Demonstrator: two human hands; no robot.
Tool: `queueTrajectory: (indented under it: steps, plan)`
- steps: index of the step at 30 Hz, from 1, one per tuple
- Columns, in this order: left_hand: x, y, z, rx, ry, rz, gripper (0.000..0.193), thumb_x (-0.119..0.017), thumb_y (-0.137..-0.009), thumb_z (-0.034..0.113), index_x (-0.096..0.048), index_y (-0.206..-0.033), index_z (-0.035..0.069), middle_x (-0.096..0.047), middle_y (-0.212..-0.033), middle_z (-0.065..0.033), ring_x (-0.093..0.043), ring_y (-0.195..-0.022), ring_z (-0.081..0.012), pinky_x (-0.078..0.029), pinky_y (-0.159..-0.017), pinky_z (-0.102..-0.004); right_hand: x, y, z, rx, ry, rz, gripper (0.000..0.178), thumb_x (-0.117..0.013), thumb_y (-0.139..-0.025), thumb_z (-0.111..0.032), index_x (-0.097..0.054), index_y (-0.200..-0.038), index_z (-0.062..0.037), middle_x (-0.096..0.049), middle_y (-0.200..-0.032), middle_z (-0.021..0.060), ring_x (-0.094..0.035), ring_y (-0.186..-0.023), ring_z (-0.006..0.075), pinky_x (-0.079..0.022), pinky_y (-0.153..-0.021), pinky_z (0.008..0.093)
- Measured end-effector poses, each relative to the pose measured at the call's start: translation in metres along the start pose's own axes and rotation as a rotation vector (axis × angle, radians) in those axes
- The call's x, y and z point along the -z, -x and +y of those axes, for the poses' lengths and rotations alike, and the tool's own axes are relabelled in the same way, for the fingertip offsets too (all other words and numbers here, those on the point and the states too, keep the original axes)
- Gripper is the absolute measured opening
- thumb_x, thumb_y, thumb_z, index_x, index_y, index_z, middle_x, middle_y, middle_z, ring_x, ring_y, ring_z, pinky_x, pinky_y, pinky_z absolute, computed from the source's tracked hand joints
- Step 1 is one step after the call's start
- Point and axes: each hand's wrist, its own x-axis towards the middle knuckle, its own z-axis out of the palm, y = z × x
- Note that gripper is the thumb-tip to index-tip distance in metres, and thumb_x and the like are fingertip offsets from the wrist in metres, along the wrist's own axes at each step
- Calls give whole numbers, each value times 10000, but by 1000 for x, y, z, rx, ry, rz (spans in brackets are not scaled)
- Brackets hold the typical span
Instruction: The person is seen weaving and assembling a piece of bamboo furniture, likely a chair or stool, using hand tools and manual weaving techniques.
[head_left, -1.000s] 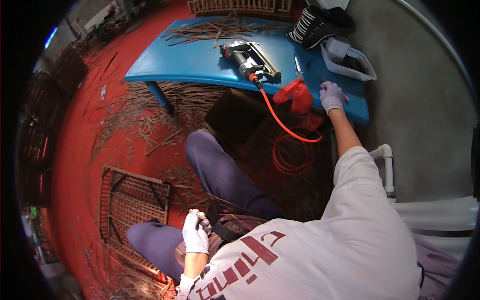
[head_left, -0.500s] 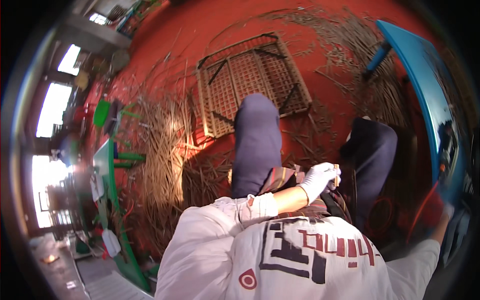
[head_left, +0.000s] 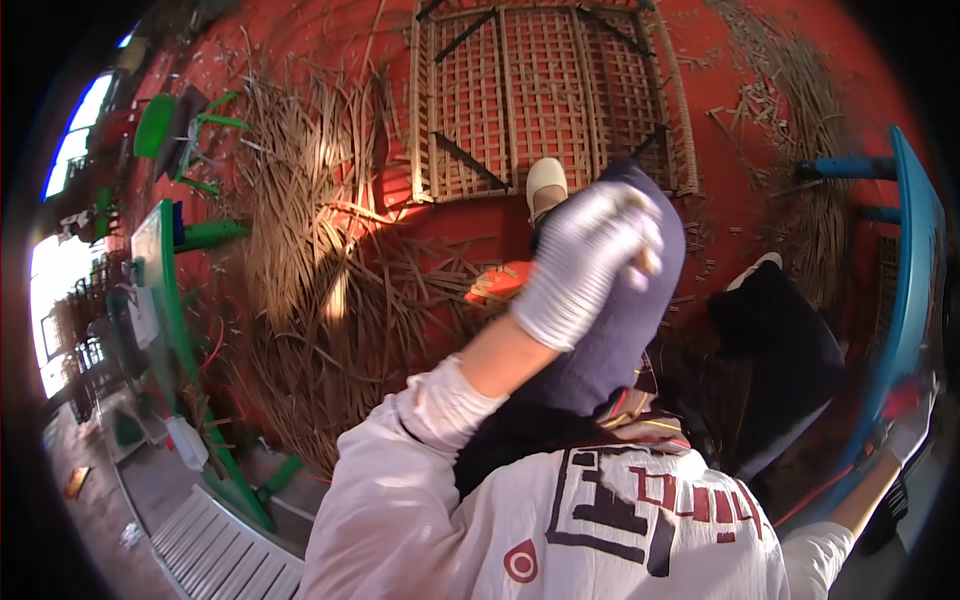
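**Gloved hands amid cane weaving stock**

Left hand (head_left: 590, 260): white knit glove, raised over the knee, fingers curled around a small pale piece, kind unclear.
Right hand (head_left: 908, 425): gloved, at the edge of the blue worktop (head_left: 915, 290), blurred; grip cannot be told.
Woven lattice panel (head_left: 545, 95): flat on the red floor (head_left: 790, 60) ahead of the feet, open square mesh, dark cross braces.
Loose cane strips (head_left: 300, 260): long, dry, tan, heaped within left reach.

Left hand (head_left: 585, 262): white knit glove, above dark navy trouser leg (head_left: 610, 340). Beyond it, tan lattice-woven panel (head_left: 545, 95) w/ black braces on red floor (head_left: 760, 200). Table (head_left: 912, 290) at right: blue.
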Motion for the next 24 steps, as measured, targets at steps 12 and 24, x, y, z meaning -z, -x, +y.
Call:
queueTrajectory:
  steps: [12, 24]
  plan:
    - [413, -51, -139, 604, -165, 1115, 95, -507, -895, 70, -553, -824, 113, -575, -676, -66, -589, -522, -200, -444, -408, -323, -490, -50, 336, -642, 833, -584, 131, -575, -916, -185, -565, -888, -57, -476, -677, -30, -440, -576, 60, -362, -531, 221]
    - [398, -144, -169, 751, -1353, 1259, 519, -729, -719, 496, -637, -1014, 80, -688, -1020, -157, -651, -993, -326, -490, -886, -407, -472, 3, 465, -666, 1044, -827, 266, -685, -864, -238, -556, -873, -7, -500, -648, 93, -463, -598, 143, -439, -595, 329]
